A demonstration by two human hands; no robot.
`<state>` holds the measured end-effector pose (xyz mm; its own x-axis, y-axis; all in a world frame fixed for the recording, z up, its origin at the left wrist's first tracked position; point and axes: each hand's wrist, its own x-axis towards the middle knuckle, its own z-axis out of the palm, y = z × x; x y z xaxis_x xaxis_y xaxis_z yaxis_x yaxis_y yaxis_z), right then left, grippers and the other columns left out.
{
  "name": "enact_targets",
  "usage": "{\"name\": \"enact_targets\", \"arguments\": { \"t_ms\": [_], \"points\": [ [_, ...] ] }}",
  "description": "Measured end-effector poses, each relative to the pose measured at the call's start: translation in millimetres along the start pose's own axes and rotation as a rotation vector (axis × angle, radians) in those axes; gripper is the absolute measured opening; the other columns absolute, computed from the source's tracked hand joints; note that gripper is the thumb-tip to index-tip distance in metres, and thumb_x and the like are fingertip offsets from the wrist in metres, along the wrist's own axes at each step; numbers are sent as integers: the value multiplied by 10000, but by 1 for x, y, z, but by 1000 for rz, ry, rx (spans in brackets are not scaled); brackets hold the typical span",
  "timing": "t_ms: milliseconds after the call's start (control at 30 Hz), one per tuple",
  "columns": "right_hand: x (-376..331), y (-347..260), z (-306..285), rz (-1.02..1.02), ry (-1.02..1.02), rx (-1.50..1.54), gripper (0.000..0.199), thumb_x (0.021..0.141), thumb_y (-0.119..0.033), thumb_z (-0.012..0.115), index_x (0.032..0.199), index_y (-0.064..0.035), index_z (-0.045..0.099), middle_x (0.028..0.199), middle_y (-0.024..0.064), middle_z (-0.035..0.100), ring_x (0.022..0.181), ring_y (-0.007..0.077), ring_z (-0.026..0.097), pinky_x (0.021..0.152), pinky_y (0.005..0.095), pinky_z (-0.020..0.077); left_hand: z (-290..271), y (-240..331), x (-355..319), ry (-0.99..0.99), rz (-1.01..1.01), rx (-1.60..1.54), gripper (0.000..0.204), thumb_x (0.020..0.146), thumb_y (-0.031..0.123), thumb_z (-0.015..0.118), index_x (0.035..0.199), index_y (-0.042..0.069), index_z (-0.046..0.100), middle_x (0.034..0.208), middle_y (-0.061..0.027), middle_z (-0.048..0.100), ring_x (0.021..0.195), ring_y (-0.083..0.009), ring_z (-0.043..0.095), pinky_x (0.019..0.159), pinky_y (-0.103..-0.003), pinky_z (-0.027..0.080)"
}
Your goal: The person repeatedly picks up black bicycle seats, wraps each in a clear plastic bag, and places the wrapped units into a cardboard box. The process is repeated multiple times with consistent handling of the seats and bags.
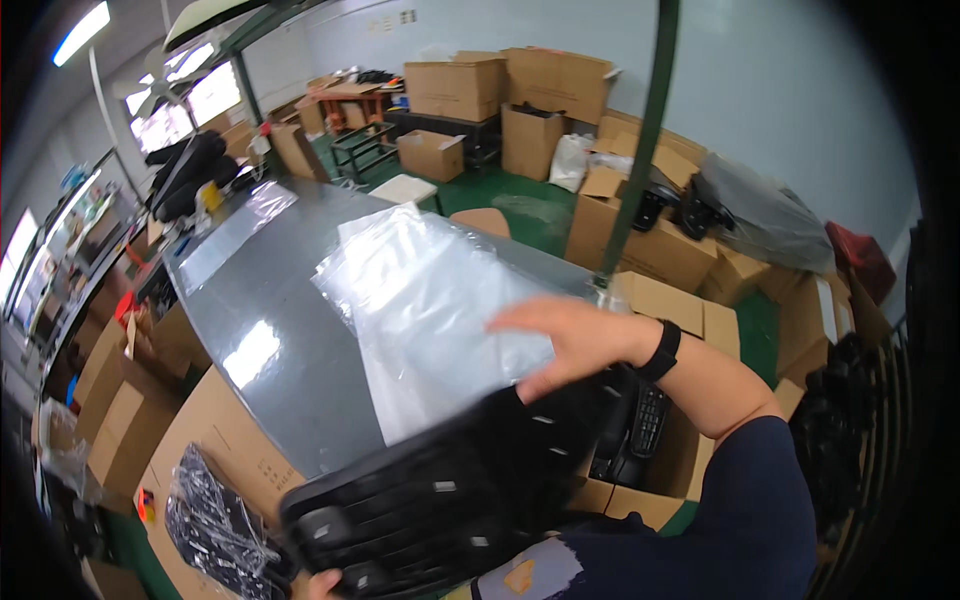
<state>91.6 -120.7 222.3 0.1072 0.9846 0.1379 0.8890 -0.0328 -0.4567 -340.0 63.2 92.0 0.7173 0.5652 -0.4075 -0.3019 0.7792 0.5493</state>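
Note:
A long black moulded panel (430,500) with ribs and small pale clips is tilted across the front of the table, close to my body. At its lower left corner my left hand (322,585) grips the edge; only a bit of the thumb side shows. My right hand (565,340), with a black wristband, reaches over the panel's upper edge with fingers stretched out and thumb apart. Its thumb tip is by the panel edge; whether it touches cannot be told. Beneath those fingers lies a stack of clear plastic bags (430,290) on the grey table (300,400).
To the right, an open carton (690,440) holds black ribbed parts. A plastic-wrapped black part (215,510) rests on cardboard (240,430) at the left. A green post (650,130) rises at the table's right side. Several cartons (455,90) stand along the back wall.

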Motion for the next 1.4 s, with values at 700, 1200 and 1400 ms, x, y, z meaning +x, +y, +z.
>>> {"name": "enact_targets", "arguments": {
  "t_ms": [700,1200,1400],
  "points": [
    [-270,201,126,1098,796,1627,477,937,-389,478,1180,14,550,1108,120,627,1010,241,609,939,373,454,174,-219,330,-242,456,1978,304,736,337,747,867,103,604,874,-63,559,880,-267,564,746,-394,470],
    [-256,198,112,1168,853,1754,538,923,-453,465,1233,-18,530,1139,127,620,1053,280,591,948,414,451,180,-250,339,-407,652,2017,219,776,320,699,791,116,621,799,-65,562,822,-278,551,728,-393,451],
    [-252,188,118,1141,774,1723,566,919,-481,449,1252,-29,523,1183,133,603,1082,290,573,969,425,434,135,-241,389,-329,339,1566,141,864,192,558,792,72,579,702,-54,546,666,-216,538,639,-354,454]
  ]
}}
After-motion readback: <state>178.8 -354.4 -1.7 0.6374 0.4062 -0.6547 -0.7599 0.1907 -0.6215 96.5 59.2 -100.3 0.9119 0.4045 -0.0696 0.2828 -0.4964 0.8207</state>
